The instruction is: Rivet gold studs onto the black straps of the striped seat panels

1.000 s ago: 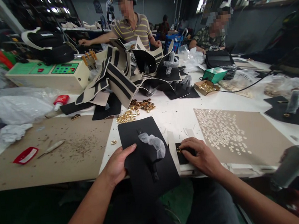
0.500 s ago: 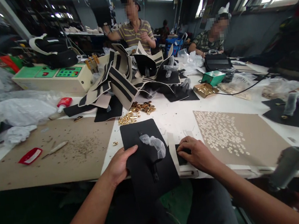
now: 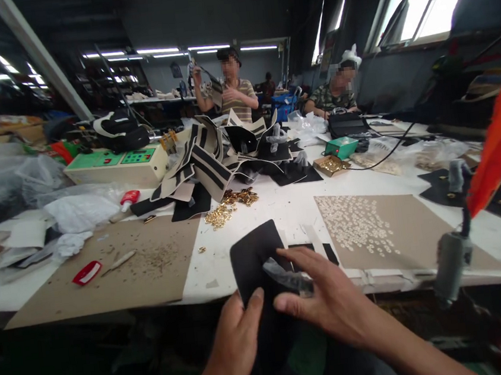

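My left hand [image 3: 240, 326] grips a black flat panel [image 3: 252, 259] by its lower left edge, thumb on the face. The panel is tilted above the table's front edge, its lower part dark and partly hidden. On its face sits a handle wrapped in clear plastic [image 3: 284, 276]. My right hand [image 3: 328, 292] reaches over the panel from the right, thumb and fingers apart on either side of the handle; whether it presses on the handle I cannot tell. Behind the right hand, a black strip [image 3: 330, 255] and pale strips [image 3: 313, 237] lie on the table.
Gold hardware [image 3: 221, 215] lies beyond the panel, below a heap of beige-and-black panels [image 3: 208, 171]. Small rings cover a brown board [image 3: 399, 213] at right. A grey device [image 3: 452, 265] hangs front right beside an orange strip [image 3: 495, 132]. Two people work across the table.
My right hand has left the black strip on the table and moved left over the panel's handle. My left hand has brought the panel lower and tilted it. The view has shifted.
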`<state>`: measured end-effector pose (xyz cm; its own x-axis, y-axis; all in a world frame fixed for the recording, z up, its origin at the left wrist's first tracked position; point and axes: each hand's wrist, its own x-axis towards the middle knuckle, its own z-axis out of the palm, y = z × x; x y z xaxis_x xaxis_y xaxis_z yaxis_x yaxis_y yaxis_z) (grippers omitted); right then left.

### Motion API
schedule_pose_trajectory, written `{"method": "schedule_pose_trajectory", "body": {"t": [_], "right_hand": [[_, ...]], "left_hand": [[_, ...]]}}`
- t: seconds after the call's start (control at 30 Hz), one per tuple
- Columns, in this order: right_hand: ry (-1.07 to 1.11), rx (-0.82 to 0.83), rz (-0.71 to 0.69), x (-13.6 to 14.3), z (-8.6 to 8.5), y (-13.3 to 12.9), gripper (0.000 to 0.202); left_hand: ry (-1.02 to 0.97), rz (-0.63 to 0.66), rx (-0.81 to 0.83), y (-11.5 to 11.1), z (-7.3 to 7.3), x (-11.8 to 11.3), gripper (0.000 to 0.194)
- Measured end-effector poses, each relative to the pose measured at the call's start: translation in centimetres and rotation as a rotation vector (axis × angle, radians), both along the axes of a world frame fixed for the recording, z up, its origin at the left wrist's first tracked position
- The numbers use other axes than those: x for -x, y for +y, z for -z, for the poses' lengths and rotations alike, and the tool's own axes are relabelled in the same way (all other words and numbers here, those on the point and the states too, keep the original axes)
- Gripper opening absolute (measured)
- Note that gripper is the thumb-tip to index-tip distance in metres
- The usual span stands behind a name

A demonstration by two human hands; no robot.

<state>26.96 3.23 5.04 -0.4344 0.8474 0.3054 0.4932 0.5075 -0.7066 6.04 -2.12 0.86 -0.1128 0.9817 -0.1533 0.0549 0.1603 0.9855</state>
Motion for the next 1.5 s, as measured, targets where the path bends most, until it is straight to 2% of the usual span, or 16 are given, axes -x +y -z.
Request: {"method": "schedule_pose_trajectory", "body": {"t": [0.1, 0.13, 0.2, 0.3, 0.37, 0.47, 0.53, 0.67, 0.73, 0.83, 0.9, 1.0, 1.1, 1.2, 1.37, 1.5], "right_hand": [[-0.101, 0.051, -0.022, 1.4, -1.1, -2.1, 0.091], [-0.111, 0.067, -0.003, 1.3, -1.3, -2.6, 0.089], [-0.09, 0.11, 0.047, 0.0, -1.9, -3.2, 0.065], [0.07, 0.294, 0.113, -4.0, -2.4, -3.5, 0.029], [0.235, 0.497, 0.212, -7.2, -2.3, -3.5, 0.032], [0.423, 0.765, 0.309, -10.2, -0.6, -3.8, 0.039], [0.474, 0.893, 0.253, -10.4, 1.3, -4.3, 0.042], [0.546, 1.0, 0.136, -8.1, 4.5, -4.8, 0.043], [0.507, 0.973, 0.111, -7.1, 5.1, -4.1, 0.043], [0.255, 0.833, 0.094, -6.3, 4.7, -1.8, 0.041], [0.09, 0.736, 0.107, -6.1, 4.1, 0.4, 0.036], [0.024, 0.698, 0.139, -5.3, 3.7, 3.6, 0.034], [0.002, 0.662, 0.199, -4.2, 4.4, 5.9, 0.033], [-0.084, 0.56, 0.276, -3.4, 5.6, 7.1, 0.031], [-0.258, 0.412, 0.311, -3.3, 6.7, 7.1, 0.032], [-0.357, 0.425, 0.316, -3.6, 6.7, 6.7, 0.03]], "left_hand": [[0.166, 0.055, -0.157, -2.8, 1.9, -3.6, 0.054], [0.233, 0.103, -0.176, -3.6, 2.8, -4.8, 0.062], [0.328, 0.22, -0.227, -4.8, 4.1, -7.1, 0.083], [0.332, 0.388, -0.433, -5.7, 3.6, -9.6, 0.103], [0.298, 0.388, -0.522, -5.4, 2.1, -10.3, 0.092], [0.204, 0.198, -0.409, -4.0, 0.8, -9.8, 0.072], [0.017, 0.128, -0.261, -2.7, 1.1, -9.1, 0.072], [-0.364, 0.25, -0.074, -0.4, 3.3, -8.3, 0.06], [-0.394, 0.249, -0.01, 0.4, 4.3, -8.2, 0.049], [-0.354, 0.185, 0.036, 1.9, 4.7, -7.7, 0.043], [-0.268, 0.183, 0.029, 3.6, 4.4, -7.0, 0.038], [-0.058, 0.248, 0.024, 7.2, 3.3, -5.6, 0.027], [0.146, 0.291, 0.068, 10.8, 2.5, -4.3, 0.02], [0.223, 0.321, 0.113, 13.2, 2.6, -3.9, 0.02], [0.234, 0.354, 0.19, 14.0, 3.1, -4.2, 0.019], [0.252, 0.385, 0.183, 13.5, 3.0, -4.3, 0.018]]}}
